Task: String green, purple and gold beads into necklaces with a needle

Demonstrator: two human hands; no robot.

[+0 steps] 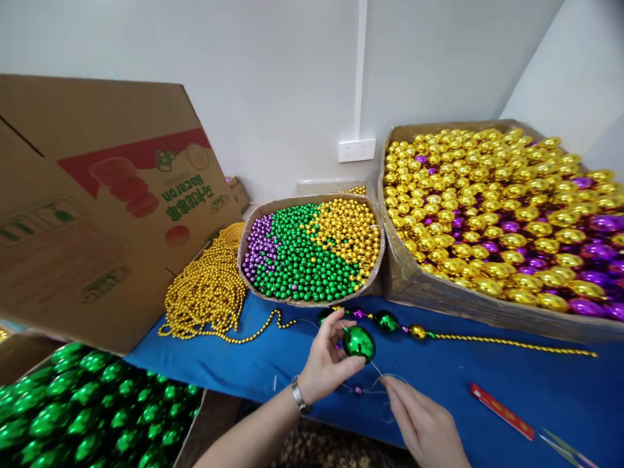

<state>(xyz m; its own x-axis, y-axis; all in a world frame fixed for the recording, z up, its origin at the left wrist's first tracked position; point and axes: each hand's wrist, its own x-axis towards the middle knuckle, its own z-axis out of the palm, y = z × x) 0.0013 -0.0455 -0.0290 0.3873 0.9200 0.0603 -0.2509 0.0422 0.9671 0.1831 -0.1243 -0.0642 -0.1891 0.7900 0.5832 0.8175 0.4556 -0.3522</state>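
Note:
My left hand (327, 364) is closed round a large shiny green bead (359, 344), with the thumb below it and the fingers behind. From the bead's lower side a thin straight line, a needle or taut string (376, 369), runs to my right hand (422, 416), whose thumb and fingertips pinch it. Loose loops of clear string (390, 390) hang about the right fingertips, and a small purple bead (357, 390) lies near them. Beyond my hands lies a strand of large and small beads (387, 321), ending in a gold twisted length (517, 343); my left fingers hide part of it.
A carton (241, 260) of small purple, green and gold beads stands behind, beside a gold bead chain pile (205, 286). Larger boxes hold gold and purple beads (511, 221) and green beads (92, 409). A red-handled tool (502, 411) lies right on the blue cloth (439, 377).

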